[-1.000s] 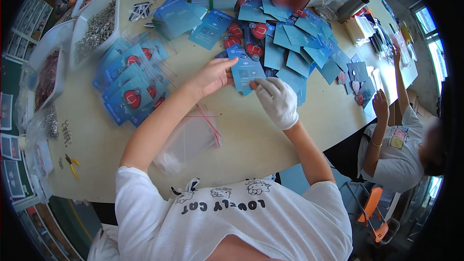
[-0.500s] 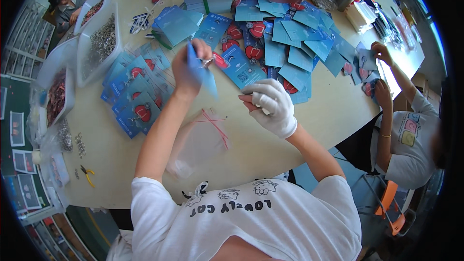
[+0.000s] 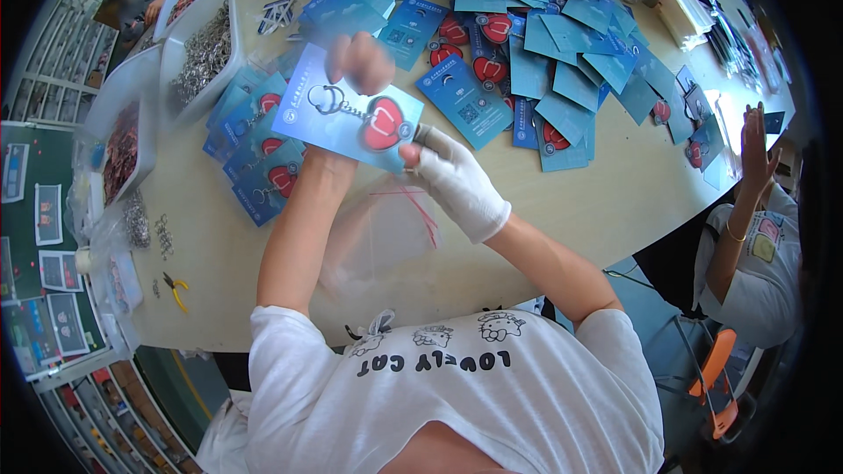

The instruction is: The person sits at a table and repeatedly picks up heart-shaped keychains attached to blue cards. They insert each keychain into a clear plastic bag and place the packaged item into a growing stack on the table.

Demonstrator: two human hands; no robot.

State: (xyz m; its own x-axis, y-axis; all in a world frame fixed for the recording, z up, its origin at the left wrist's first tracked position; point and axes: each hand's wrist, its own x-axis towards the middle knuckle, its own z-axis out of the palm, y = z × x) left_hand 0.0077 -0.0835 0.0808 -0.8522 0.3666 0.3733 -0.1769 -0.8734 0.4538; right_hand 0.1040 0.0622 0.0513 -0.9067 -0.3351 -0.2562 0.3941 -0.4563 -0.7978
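I hold a blue card (image 3: pixel 338 114) with a red heart keychain and a metal ring on it, raised above the table. My bare left hand (image 3: pixel 360 61) grips its upper edge. My right hand (image 3: pixel 452 180), in a white glove, pinches its lower right corner. Under my arms lies a clear plastic zip bag (image 3: pixel 378 228) with a red seal strip, flat on the beige table (image 3: pixel 615 202). A stack of like cards (image 3: pixel 263 167) lies just left of my left forearm.
Many blue cards (image 3: pixel 544 70) with red hearts are spread across the far side. White trays of metal rings (image 3: pixel 202 53) stand at the left, with yellow-handled pliers (image 3: pixel 176 290) near the front edge. Another person (image 3: pixel 755 237) sits at the right, one hand raised; someone else is at the top left.
The card has been lifted closer to me and turned face up, and my gloved right hand has come up to take its corner. My left hand stays on it.
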